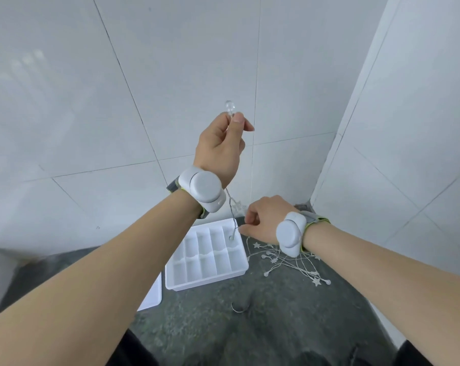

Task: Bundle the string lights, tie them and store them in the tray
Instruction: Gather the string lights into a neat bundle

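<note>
Pinching a clear bulb (229, 108) at the end of the lights (289, 262), the left hand (221, 146) is raised high above the tray (207, 282), thumb and curled fingers closed on the strand just below the bulb. From that grip the thin wire runs down past the left wrist and hangs over the tray's far right corner, where a small loop of it dangles just above a compartment. The right hand (263, 220) sits lower, just beside that same far right corner, with its fingers curled and pinching the wire at the tray's edge. Most of the lights lie in a loose tangle on the dark floor (276, 326) to the right of the tray, white stars and round bulbs spread along crossing wires. The tray is white, divided into two rows of narrow compartments, and rests on the floor near a tiled wall (118, 75). A white lid (152, 294) lies just left of the tray, partly hidden by the left forearm. A small curved wire tie (240, 308) lies on the floor nearer than the tray. Both wrists carry white bands (202, 190).
</note>
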Demonstrator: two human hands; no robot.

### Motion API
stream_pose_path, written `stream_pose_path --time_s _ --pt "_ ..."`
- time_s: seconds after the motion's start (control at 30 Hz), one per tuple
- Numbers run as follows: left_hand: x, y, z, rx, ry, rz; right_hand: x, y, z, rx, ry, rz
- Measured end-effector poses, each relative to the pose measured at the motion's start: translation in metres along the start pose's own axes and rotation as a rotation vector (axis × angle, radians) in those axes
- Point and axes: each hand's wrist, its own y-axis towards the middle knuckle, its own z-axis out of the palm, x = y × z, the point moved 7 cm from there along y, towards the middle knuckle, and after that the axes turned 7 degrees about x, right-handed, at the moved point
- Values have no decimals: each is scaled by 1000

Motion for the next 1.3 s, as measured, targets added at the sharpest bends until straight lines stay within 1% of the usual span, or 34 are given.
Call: stream_pose_path --time_s 0.27,0.43,0.57,0.67,0.77,1.0,1.1,1.3 --pt "-14 -3 7 -23 -79 11 -13 28 25 56 -139 164" --pt "-21 -8 14 -9 -122 4 -11 32 50 154 -206 115" --pt "-23 -8 10 7 -92 27 -15 33 54 163 -224 104" --pt "-16 -6 -1 2 -44 21 -25 31 41 168 -179 115" --pt "-7 -4 -14 2 -3 21 -34 22 13 85 -125 88" --pt "20 -6 -34 30 133 -40 -53 -12 -69 -213 90 0" --pt "27 -9 -29 79 157 -60 -53 -27 -95 -312 214 -31" --pt "42 -16 -3 182 122 -77 -38 -47 -118 -435 327 -144"
